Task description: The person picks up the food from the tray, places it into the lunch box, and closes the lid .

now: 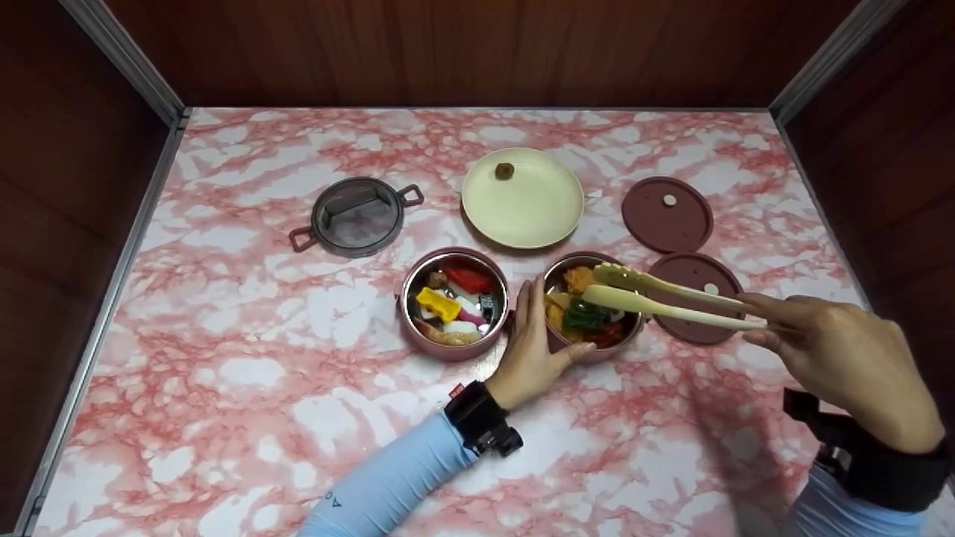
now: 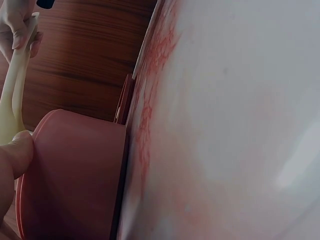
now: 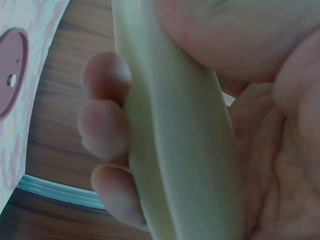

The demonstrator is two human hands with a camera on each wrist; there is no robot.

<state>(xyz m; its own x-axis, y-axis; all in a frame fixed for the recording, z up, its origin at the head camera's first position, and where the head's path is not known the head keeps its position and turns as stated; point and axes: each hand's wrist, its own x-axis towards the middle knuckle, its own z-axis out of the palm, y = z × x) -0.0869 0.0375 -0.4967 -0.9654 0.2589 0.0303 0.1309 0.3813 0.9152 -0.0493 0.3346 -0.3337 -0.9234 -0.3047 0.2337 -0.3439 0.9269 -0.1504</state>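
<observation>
Right hand: the right hand (image 1: 843,365) grips pale yellow plastic tongs (image 1: 671,298) at their near end; tips slightly apart over the right pink round food bowl (image 1: 593,307)
Left hand: the left hand (image 1: 533,347) — fingers straight — presses that bowl's left wall
Around: left pink bowl of toy food (image 1: 453,302) just beside; cream plate (image 1: 522,198) farther back

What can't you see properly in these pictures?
- Right bowl: head view, tongs and left hand cover part of the food.
- Right hand: right wrist view, only blurry fingers and tongs.
- Brown blob on the plate: too small to tell.
</observation>
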